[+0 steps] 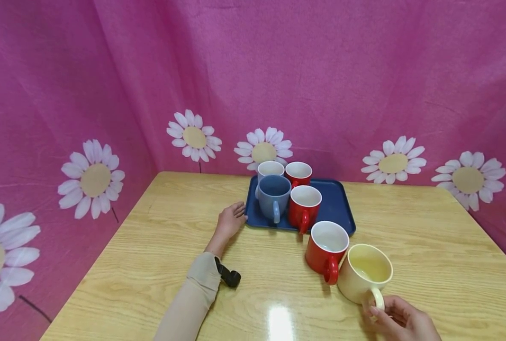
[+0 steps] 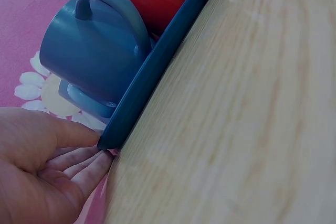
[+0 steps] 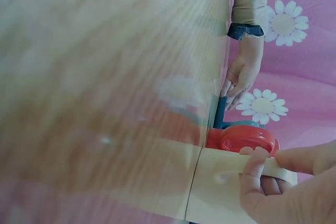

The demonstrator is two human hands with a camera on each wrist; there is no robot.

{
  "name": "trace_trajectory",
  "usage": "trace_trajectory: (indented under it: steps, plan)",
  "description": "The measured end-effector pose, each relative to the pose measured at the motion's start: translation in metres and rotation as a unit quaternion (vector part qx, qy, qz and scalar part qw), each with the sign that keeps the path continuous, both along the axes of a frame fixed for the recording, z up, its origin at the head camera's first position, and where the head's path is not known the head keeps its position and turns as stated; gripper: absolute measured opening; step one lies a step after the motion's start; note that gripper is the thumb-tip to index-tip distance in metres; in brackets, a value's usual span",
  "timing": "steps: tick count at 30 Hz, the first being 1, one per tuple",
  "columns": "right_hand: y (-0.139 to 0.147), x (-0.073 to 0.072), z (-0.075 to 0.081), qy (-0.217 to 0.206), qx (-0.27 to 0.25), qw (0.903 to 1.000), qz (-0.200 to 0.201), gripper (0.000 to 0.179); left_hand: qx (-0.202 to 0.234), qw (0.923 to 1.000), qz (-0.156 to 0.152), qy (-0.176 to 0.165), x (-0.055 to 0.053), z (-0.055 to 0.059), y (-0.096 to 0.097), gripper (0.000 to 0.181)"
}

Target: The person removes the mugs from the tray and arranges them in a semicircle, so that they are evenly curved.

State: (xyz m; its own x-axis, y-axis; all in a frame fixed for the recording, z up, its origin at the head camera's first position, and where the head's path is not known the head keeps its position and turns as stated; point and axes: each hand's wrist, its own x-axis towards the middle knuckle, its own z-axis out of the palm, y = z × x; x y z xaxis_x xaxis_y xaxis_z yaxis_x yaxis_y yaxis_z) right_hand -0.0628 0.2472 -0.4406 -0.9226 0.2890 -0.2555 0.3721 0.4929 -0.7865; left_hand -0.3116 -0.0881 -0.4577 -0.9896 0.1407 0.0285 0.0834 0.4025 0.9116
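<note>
My right hand [image 1: 406,319] pinches the handle of a pale yellow mug [image 1: 365,274] at the table's front right. Thumb and fingers meet around that handle in the right wrist view. Behind it to the left, close beside it, stands a red mug [image 1: 321,251] with a white inside. My left hand [image 1: 231,221], its fingers extended, touches the left edge of a dark blue tray [image 1: 336,206]. On the tray stand a blue mug [image 1: 274,196], a red mug [image 1: 304,208], a second red mug [image 1: 299,174] and a white-rimmed mug [image 1: 271,169] partly hidden behind the blue one.
The tray lies on a light wooden table [image 1: 150,265] near its back edge. A pink curtain [image 1: 321,71] with daisies surrounds the table. A black band [image 1: 227,274] with a small device sits on my left wrist.
</note>
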Motion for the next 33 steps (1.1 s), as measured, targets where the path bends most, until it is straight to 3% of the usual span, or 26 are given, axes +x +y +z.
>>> trace_trajectory:
  steps: [3, 10, 14, 17, 21, 24, 27, 30, 31, 33]
  plan:
    - [0.002, -0.001, -0.002, -0.014, 0.005, 0.9999, 0.002, 0.028, 0.001, 1.0000, 0.004, -0.001, 0.000, 0.000, 0.000, 0.050]
    - [0.000, 0.000, -0.002, 0.011, 0.020, 0.9997, 0.011, 0.024, 0.000, 1.0000, 0.004, 0.003, 0.000, 0.001, 0.000, 0.050]
    - [0.002, 0.001, 0.000, 0.013, 0.067, 0.9975, 0.021, 0.029, 0.002, 1.0000, 0.005, 0.000, 0.001, 0.001, -0.001, 0.050]
    - [0.007, 0.004, 0.005, 0.023, 0.109, 0.9938, 0.007, 0.038, 0.003, 1.0000, 0.001, 0.004, 0.001, 0.001, -0.001, 0.050]
    - [0.017, 0.005, 0.010, 0.133, 0.131, 0.9809, -0.053, 0.030, 0.005, 1.0000, -0.003, 0.007, 0.000, 0.000, 0.000, 0.049]
    - [0.031, -0.001, 0.015, 0.223, 0.126, 0.9647, -0.062, 0.017, 0.002, 1.0000, -0.001, 0.005, 0.000, 0.001, 0.000, 0.049]
    - [0.054, -0.019, 0.020, 0.261, 0.067, 0.9628, -0.013, 0.013, 0.001, 1.0000, 0.001, 0.002, 0.000, 0.001, 0.000, 0.049]
    - [0.079, -0.046, 0.021, 0.288, -0.058, 0.9533, 0.070, 0.019, 0.002, 1.0000, 0.002, -0.001, 0.000, 0.001, 0.000, 0.049]
    - [0.085, -0.057, 0.020, 0.295, -0.120, 0.9416, 0.108, 0.022, 0.003, 1.0000, 0.002, -0.001, 0.000, 0.001, 0.000, 0.050]
    - [0.094, -0.077, 0.018, 0.292, -0.232, 0.9084, 0.189, 0.030, 0.006, 1.0000, 0.001, -0.001, 0.000, 0.000, 0.001, 0.050]
